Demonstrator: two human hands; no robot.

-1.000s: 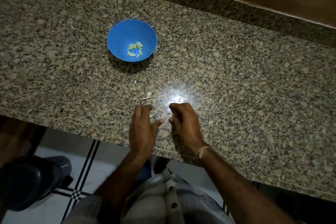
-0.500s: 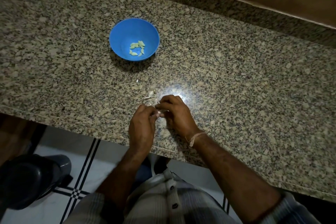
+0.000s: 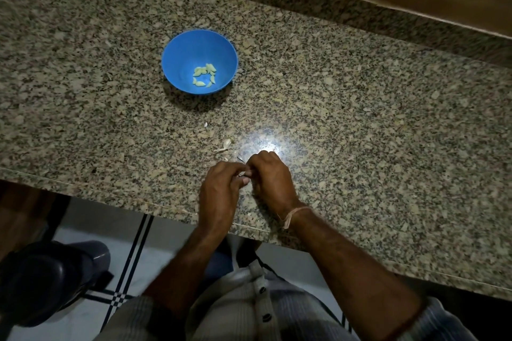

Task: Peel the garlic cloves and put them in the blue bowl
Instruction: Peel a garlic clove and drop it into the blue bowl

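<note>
Near the tabletop (image 3: pixel 360 124) edge, well short of the bowl (image 3: pixel 177 58), I had both grips pinched together on one clove (image 3: pixel 242 173), left hand (image 3: pixel 219 196) meeting right hand (image 3: pixel 273 183). It looked light, small, slippery; I judged the papery tip the best hold.

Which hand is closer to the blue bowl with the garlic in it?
Left, but only slightly. The left hand sits almost straight below the blue bowl in the picture, near the counter edge. The right hand touches it, just farther right of the bowl.
</note>
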